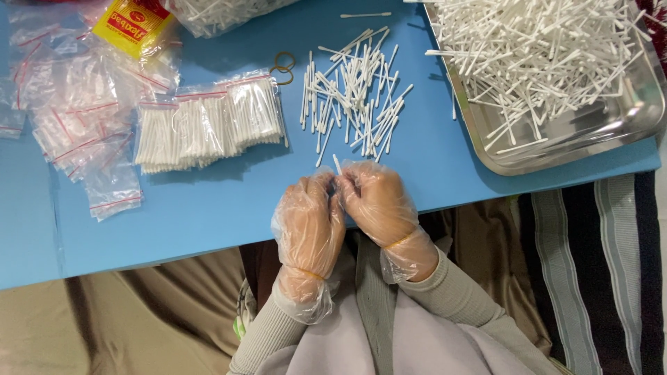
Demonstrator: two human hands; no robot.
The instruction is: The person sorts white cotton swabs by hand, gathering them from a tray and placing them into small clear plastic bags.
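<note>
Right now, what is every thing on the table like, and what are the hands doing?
Left hand: gloved, pinching cotton swabs.
Right hand: gloved, pinching the same swabs.
Held swabs: tip pokes out.
Loose swab pile: scattered.
Steel tray: heaped with swabs.
Packed swab bags: filled, stacked.
Empty zip bags: flat, piled.
Rubber bands: loose.

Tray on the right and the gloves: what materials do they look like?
Tray: looks like stainless steel, with a silvery, softly reflective sheen and a rolled rim. Gloves on the left hand and right hand: thin clear plastic film, probably polyethylene; they are see-through, loose and crinkled, and a band holds each at the wrist.
</note>
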